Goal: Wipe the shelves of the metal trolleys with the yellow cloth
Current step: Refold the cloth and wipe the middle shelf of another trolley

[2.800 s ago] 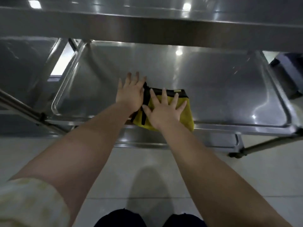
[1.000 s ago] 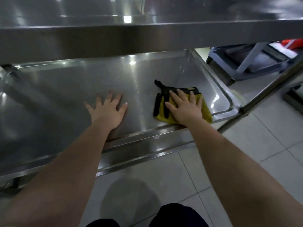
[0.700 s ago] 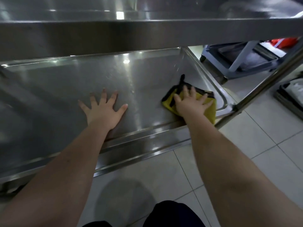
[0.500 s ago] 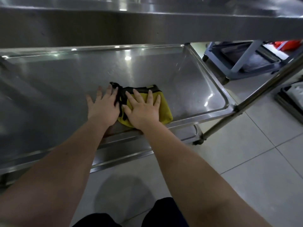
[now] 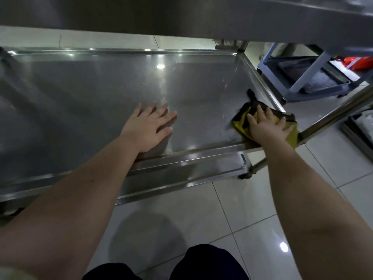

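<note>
Yellow cloth point(image 5: 240, 125) in near-right corner of shelf point(image 5: 101, 93), under flat right fingers point(image 5: 260, 111) — left fingers point(image 5: 161, 116) flat, empty

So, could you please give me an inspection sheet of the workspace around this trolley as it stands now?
Surface: middle shelf, shiny steel with a raised rim.
Job's things: yellow cloth with black trim, at the shelf's near right corner.
Clutter: nothing seen.
Grips: left hand flat on bare steel, fingers straight; right hand presses the cloth, fingers spread.
Cables: nothing seen.
Surroundings: upper shelf overhead, lower shelf beneath, grey trolley to the right, tiled floor.
</note>
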